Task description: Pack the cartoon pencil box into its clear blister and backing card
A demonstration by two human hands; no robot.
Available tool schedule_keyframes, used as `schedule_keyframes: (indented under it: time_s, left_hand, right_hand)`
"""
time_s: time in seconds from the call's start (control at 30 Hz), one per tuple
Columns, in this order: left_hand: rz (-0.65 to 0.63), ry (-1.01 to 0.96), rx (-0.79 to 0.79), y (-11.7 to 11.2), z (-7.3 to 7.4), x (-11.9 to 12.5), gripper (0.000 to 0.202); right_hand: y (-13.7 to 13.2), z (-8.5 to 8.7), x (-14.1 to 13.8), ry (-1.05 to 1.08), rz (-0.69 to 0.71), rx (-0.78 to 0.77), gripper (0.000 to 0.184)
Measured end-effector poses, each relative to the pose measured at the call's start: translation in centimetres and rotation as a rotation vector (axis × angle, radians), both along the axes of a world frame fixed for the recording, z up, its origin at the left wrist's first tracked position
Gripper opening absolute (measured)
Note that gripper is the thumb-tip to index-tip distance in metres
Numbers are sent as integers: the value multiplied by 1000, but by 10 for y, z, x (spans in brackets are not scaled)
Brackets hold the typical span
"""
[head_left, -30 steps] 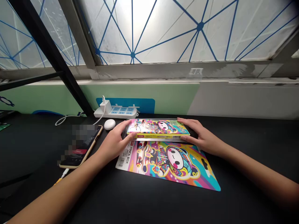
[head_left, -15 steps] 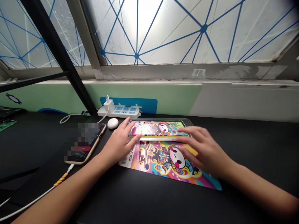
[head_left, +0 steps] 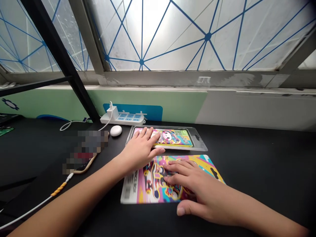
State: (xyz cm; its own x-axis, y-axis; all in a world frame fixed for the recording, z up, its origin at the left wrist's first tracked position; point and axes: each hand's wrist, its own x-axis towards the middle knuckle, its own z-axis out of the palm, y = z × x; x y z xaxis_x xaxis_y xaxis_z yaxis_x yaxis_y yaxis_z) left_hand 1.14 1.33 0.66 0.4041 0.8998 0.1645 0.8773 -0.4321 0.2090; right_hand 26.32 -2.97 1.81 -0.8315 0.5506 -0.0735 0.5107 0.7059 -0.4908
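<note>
A colourful pencil box with a cartoon figure lies in a clear plastic tray towards the back of the black table. My left hand rests on the box's left part, fingers spread. Nearer to me lies a printed backing card, flat, with a barcode at its left end. Across the card's middle and right lies my right hand, fingers stretched out and thumb over the front edge. That hand hides much of the card's picture.
A phone, partly blurred out, lies at left with a white charging cable. Behind it are a round white case and a white power strip against the wall. A black slanted post rises at left.
The card has come towards me and turned straighter, leaving a gap to the tray. My right hand moved from the box down onto the card. My left hand shifted right over the box.
</note>
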Motion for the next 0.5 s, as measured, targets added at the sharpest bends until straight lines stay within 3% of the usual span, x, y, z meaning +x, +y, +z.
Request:
schedule_keyframes:
  time_s: [0.1, 0.3, 0.5]
  left_hand:
    - [48, 4, 41, -1, -4, -8, 60]
    - [77, -4, 97, 2, -7, -11, 49]
    - [85, 21, 92, 3, -12, -7, 57]
  right_hand:
    - [2, -5, 2, 87, -58, 53, 36]
    - [10, -30, 2, 90, -324, 330, 43]
    - [11, -32, -2, 29, -390, 420, 26]
